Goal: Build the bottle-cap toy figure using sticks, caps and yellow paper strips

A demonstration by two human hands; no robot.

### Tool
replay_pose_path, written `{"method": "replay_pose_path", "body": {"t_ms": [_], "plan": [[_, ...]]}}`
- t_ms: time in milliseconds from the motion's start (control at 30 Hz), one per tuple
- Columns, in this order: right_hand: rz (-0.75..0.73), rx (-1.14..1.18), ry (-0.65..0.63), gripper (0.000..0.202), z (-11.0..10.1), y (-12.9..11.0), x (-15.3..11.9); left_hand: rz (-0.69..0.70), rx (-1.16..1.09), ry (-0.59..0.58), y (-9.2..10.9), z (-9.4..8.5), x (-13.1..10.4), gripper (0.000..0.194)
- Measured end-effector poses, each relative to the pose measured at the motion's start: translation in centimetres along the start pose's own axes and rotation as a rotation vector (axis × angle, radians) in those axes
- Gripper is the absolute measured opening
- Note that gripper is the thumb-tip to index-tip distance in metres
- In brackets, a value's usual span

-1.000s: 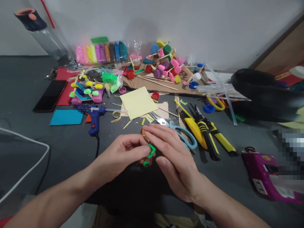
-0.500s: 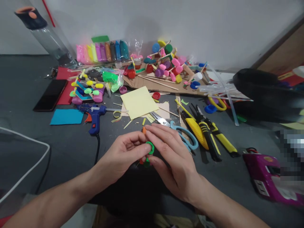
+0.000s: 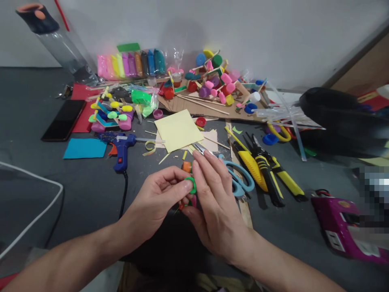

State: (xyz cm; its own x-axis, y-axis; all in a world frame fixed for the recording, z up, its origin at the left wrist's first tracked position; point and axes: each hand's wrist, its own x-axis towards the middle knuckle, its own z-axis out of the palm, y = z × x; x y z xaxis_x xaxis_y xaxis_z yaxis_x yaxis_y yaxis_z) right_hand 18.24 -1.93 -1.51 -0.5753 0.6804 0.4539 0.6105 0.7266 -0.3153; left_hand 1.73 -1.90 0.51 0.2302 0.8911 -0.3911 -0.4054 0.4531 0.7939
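My left hand (image 3: 165, 192) pinches a small green round piece (image 3: 191, 185), which looks like a cap, between thumb and fingers. It appears to be part of a small craft model whose body is mostly hidden between my palms. An orange cap (image 3: 186, 166) shows above the green piece, and bits of pink and red-orange peek out below. Cupped around the model's other side is my right hand (image 3: 217, 202), its fingers close together and its thumb underneath. Just past my right fingers lie scissors with light blue handles (image 3: 247, 178).
A blue glue gun (image 3: 122, 152) lies left of a yellow paper sheet (image 3: 178, 130). To the right are a yellow cutter (image 3: 253, 170) and pliers (image 3: 267, 178). Colourful craft models (image 3: 112, 115), clay packs (image 3: 130, 67), a bottle (image 3: 65, 52) and a purple device (image 3: 343, 227) stand around.
My right fingers have shifted and tilted more upright, uncovering more of the orange cap. The green piece has turned slightly and pink now shows below it. My left hand stays nearly in place.
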Motion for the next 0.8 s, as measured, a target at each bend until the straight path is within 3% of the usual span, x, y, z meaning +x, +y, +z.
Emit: {"method": "replay_pose_path", "body": {"t_ms": [500,800], "plan": [[0.028,-0.116,0.027,0.078,1.2,-0.7,-0.2,0.006,-0.032,0.038,-0.1,0.0,-0.2,0.014],[-0.018,-0.194,0.072,0.062,0.0,-0.3,0.1,-0.001,-0.035,0.063,0.1,0.2,-0.3,0.014]]}}
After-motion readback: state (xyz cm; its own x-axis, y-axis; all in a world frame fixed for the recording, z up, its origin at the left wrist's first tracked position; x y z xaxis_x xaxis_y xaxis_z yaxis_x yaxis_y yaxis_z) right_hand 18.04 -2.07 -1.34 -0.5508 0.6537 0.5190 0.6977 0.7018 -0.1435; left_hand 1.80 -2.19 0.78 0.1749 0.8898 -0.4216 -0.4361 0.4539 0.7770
